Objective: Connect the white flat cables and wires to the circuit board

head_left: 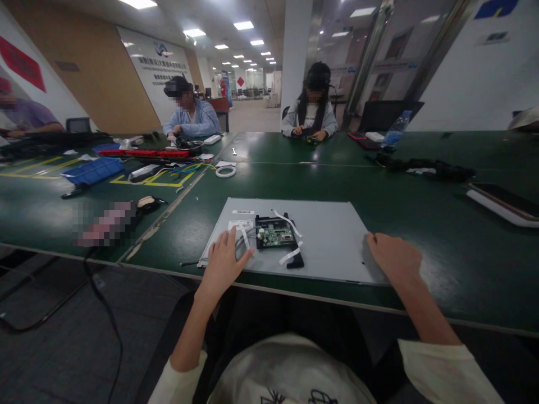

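A flat grey display panel (332, 235) lies back side up on the green table in front of me. A green circuit board (275, 235) in a black bracket (297, 260) sits near its middle, with strips of white tape (290, 253) on and around it. Grey cables (245, 238) run from the board toward the panel's left side. My left hand (223, 261) rests over the panel's left part, fingers spread, holding nothing. At the right edge, my right hand (396, 258) is closed with its fingers curled against the panel; the fingertips are hidden.
To the left are a blue tray (93, 171), a roll of white tape (225, 171), a mouse (150, 203) and cables. A small wrench (234, 151) lies farther back. Across the table sit co-workers (311, 106). A bottle (397, 129) and a phone (509, 199) are on the right.
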{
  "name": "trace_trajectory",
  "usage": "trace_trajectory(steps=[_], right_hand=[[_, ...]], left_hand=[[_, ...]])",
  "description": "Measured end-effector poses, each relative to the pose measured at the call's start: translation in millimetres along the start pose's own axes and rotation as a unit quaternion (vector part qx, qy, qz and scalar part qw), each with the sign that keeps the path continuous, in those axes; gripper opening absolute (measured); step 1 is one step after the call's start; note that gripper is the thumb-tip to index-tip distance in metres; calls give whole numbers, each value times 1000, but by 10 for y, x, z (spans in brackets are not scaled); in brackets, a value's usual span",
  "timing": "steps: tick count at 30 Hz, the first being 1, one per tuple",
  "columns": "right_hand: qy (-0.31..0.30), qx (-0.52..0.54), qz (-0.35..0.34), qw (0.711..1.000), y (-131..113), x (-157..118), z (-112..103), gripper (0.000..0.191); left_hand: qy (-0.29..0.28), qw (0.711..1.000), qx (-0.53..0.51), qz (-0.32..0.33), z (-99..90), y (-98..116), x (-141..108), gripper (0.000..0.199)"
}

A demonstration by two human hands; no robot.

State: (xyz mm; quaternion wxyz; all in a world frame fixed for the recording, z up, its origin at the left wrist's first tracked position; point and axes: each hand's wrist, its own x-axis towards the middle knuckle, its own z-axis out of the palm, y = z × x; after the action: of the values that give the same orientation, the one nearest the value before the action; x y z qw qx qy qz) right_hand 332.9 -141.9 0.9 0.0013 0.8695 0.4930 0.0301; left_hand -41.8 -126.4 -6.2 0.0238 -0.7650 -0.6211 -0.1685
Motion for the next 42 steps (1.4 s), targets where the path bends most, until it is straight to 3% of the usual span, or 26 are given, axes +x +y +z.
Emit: trace_trajectory(steps=[2, 5, 9, 13, 16, 24, 36, 39, 42], right_hand=[[9, -2, 5, 1000, -11, -16, -7, 51], [64, 9, -14, 998, -20, -21, -5, 42], [155, 59, -115, 979, -24, 65, 73, 38], [140, 135, -272, 942, -38, 201, 247, 43], [114, 145, -336, 924, -49, 238, 350, 45], [107, 126, -339, 926, -52, 200, 359, 46], [105, 138, -327, 929, -57, 202, 337, 43], [114, 186, -340, 915, -129, 92, 218, 41], [105, 263, -397, 873, -294, -187, 26, 39]], left_hand=[[15, 1000, 2, 1, -32, 74, 30, 67], [21, 997, 15, 70, -83, 221, 100, 64], [-31, 985, 11, 167, -86, 341, 231, 61], [-69, 978, 3, 194, -11, 357, 327, 55], [-70, 980, -2, 188, 38, 362, 365, 54], [-65, 973, -16, 221, 36, 358, 467, 44], [-58, 974, -38, 216, -7, 412, 477, 40], [-54, 975, -27, 213, -1, 383, 452, 41], [-50, 978, -19, 202, -13, 369, 436, 41]])
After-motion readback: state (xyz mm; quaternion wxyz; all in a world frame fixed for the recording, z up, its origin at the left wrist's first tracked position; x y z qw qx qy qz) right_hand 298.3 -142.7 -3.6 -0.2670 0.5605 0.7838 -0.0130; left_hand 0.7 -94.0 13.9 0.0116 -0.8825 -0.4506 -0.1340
